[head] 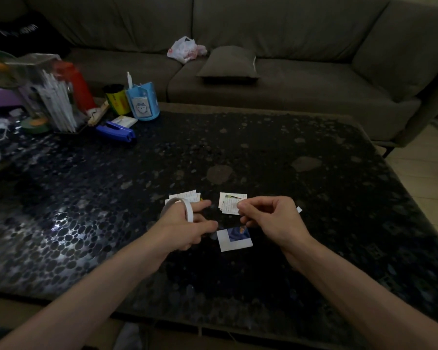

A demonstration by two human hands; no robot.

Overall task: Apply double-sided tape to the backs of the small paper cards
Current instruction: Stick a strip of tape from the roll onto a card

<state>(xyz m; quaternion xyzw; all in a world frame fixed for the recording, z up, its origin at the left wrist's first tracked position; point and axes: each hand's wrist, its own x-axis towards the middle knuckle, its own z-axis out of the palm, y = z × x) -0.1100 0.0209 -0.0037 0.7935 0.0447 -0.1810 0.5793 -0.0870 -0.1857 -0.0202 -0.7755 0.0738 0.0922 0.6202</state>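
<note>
The step in hand looks like getting a short piece of tape off the roll and onto a card. The left hand [185, 224] has the tape roll [181, 207], a thin white ring: the ring loops over the back of the hand and the fingers pass through it, with the forefinger stretched forward and the thumb curled in below. The right hand [269, 218] hovers just above the dark pebbled surface [314, 248], its thumb and forefinger drawn tight together at the tips and the other fingers curled under. Whether a scrap of tape or liner sits in that pinch is too small to tell. The small paper cards lie in three spots near the hands. One little pile [190, 195] is just beyond the left hand and partly hidden by the roll. A second pile [227, 201] lies directly under the right fingertips. A single card with a blue picture [234, 239] lies face up between the two wrists. A tiny white scrap [299, 209] lies beside the right hand. Since that single card shows its picture, it probably needs turning over before any tape goes on. The next move calls for a fine, steady pinch, laying the strip flat on a card's back without letting it fold onto itself or cling to the fingers.
</note>
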